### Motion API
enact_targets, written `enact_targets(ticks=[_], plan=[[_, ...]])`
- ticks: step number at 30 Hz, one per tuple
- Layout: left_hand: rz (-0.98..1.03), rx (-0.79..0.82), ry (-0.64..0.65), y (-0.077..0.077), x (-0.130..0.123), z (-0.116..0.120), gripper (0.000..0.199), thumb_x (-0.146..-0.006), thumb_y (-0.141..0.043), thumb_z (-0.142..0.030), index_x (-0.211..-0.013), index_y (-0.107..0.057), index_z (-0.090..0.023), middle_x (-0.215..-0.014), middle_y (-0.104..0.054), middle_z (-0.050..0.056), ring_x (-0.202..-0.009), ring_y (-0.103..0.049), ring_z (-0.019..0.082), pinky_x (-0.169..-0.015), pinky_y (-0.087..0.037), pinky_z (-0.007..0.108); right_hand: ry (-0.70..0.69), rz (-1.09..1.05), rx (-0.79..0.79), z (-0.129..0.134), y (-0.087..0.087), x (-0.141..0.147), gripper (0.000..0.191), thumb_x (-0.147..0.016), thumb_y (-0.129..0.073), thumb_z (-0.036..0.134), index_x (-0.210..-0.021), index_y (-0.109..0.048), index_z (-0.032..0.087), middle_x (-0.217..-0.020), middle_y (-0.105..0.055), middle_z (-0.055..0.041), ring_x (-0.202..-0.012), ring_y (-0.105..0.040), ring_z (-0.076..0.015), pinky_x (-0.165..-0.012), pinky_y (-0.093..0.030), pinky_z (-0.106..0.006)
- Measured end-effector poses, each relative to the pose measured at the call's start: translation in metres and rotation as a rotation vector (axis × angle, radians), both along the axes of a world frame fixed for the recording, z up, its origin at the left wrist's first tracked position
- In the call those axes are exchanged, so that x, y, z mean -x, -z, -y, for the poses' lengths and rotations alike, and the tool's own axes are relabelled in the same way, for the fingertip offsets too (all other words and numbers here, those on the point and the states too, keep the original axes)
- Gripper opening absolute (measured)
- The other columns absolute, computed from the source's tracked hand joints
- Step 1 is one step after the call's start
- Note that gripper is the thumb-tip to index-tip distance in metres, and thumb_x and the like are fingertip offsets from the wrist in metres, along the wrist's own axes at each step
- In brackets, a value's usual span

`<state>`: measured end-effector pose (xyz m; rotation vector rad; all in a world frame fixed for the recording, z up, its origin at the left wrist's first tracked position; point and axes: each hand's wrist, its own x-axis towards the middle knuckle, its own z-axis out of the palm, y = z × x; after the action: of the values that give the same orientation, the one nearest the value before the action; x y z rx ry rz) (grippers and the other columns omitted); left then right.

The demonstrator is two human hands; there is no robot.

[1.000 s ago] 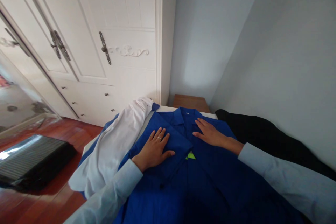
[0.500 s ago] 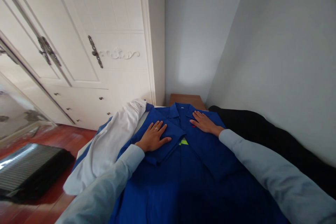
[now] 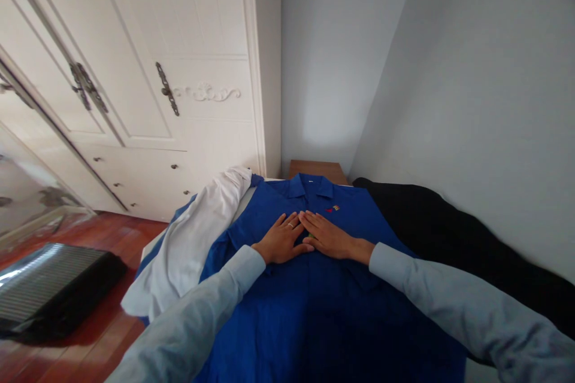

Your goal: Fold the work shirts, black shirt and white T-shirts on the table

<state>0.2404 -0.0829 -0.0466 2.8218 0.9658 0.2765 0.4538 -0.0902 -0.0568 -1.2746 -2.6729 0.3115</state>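
A blue collared garment (image 3: pixel 278 317) lies spread out, its collar (image 3: pixel 312 184) at the far end and a small red emblem (image 3: pixel 330 210) on the right chest. My left hand (image 3: pixel 282 239) rests flat on the upper front, a ring on one finger. Beside it, my right hand (image 3: pixel 330 236) lies flat on the cloth, and the fingertips of both hands meet near the middle. Neither hand grasps anything. The lower part of the garment is in dark shadow.
A white cloth (image 3: pixel 193 239) lies left of the garment, and black fabric (image 3: pixel 426 215) runs along the wall at right. Behind stands a brown wooden piece (image 3: pixel 317 168). A white wardrobe (image 3: pixel 211 24) is at left, with a dark ribbed case (image 3: pixel 54 287) on the red floor.
Both hands have moved inward from the two sides of the chest and now touch at the centre. The collar flaps and emblem show more fully, and the green patch is mostly covered.
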Motion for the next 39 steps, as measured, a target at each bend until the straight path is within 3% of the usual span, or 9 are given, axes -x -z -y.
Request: enact_targets(ticks=[5, 12, 15, 19, 23, 28, 33, 39], plan=[[0.047, -0.033, -0.129, 0.007, 0.026, 0.017, 0.072, -0.102, -0.033, -0.063, -0.154, -0.041, -0.014, -0.16, -0.039, 0.018, -0.152, -0.031, 0.03, -0.124, -0.025, 0.052, 0.038, 0.049, 0.006, 0.0, -0.002, -0.011, 0.072, -0.103, -0.03, 0.059, -0.159, -0.033, 0.014, -0.166, -0.026, -0.0157, -0.155, -0.021, -0.0289, -0.127, -0.02, -0.052], [0.046, -0.196, -0.536, 0.01, 0.11, 0.064, 0.073, -0.101, -0.032, -0.061, -0.145, -0.051, -0.006, -0.154, -0.045, 0.025, -0.148, -0.038, 0.036, -0.121, -0.03, 0.056, 0.03, 0.027, -0.01, -0.001, -0.001, -0.012, 0.074, -0.101, -0.029, 0.065, -0.158, -0.036, 0.017, -0.165, -0.029, -0.0152, -0.154, -0.024, -0.0292, -0.126, -0.022, -0.053], [0.035, -0.241, -0.617, 0.009, 0.134, 0.082, 0.076, -0.1, -0.034, -0.062, -0.144, -0.051, -0.003, -0.153, -0.045, 0.027, -0.146, -0.04, 0.038, -0.12, -0.03, 0.057, 0.035, 0.018, -0.011, -0.002, 0.001, -0.013, 0.073, -0.101, -0.031, 0.066, -0.158, -0.037, 0.021, -0.165, -0.03, -0.0134, -0.154, -0.025, -0.0293, -0.126, -0.022, -0.053], [0.045, -0.24, -0.675, 0.001, 0.148, 0.094, 0.07, -0.099, -0.042, -0.057, -0.141, -0.053, -0.002, -0.147, -0.052, 0.029, -0.141, -0.046, 0.039, -0.117, -0.036, 0.055, 0.035, 0.018, -0.014, -0.004, 0.002, -0.013, 0.073, -0.101, -0.031, 0.065, -0.158, -0.037, 0.02, -0.165, -0.03, -0.0136, -0.154, -0.025, -0.0292, -0.126, -0.022, -0.052], [-0.018, -0.197, -0.694, -0.019, 0.145, 0.091, 0.046, -0.098, -0.047, -0.033, -0.136, -0.056, -0.008, -0.135, -0.063, 0.024, -0.128, -0.059, 0.036, -0.107, -0.045, 0.05, 0.039, 0.022, -0.02, -0.005, 0.003, -0.013, 0.075, -0.1, -0.031, 0.066, -0.157, -0.038, 0.017, -0.164, -0.031, -0.0153, -0.154, -0.026, -0.0302, -0.126, -0.023, -0.053], [-0.087, -0.221, -0.722, -0.039, 0.133, 0.066, 0.039, -0.091, -0.051, -0.018, -0.128, -0.061, -0.015, -0.122, -0.068, 0.017, -0.114, -0.063, 0.033, -0.095, -0.05, 0.044, 0.046, 0.008, -0.036, -0.003, 0.002, -0.012, 0.075, -0.101, -0.031, 0.065, -0.157, -0.038, 0.017, -0.164, -0.03, -0.0155, -0.153, -0.027, -0.03, -0.126, -0.023, -0.052], [-0.067, -0.166, -0.769, -0.037, 0.132, 0.045, 0.032, -0.093, -0.045, -0.017, -0.112, -0.071, -0.018, -0.111, -0.072, 0.013, -0.106, -0.068, 0.027, -0.09, -0.052, 0.036, 0.06, -0.034, -0.063, 0.001, 0.004, -0.014, 0.076, -0.1, -0.031, 0.066, -0.156, -0.039, 0.016, -0.164, -0.03, -0.0156, -0.153, -0.027, -0.0297, -0.125, -0.025, -0.051], [0.145, -0.087, -0.978, -0.034, 0.144, 0.037, 0.039, -0.094, -0.044, -0.022, -0.123, -0.069, -0.013, -0.112, -0.077, 0.013, -0.107, -0.071, 0.028, -0.094, -0.052, 0.035, 0.031, -0.05, -0.082, -0.001, 0.006, -0.015, 0.078, -0.1, -0.028, 0.068, -0.153, -0.046, 0.014, -0.162, -0.035, -0.0181, -0.152, -0.03, -0.0313, -0.124, -0.027, -0.054]])
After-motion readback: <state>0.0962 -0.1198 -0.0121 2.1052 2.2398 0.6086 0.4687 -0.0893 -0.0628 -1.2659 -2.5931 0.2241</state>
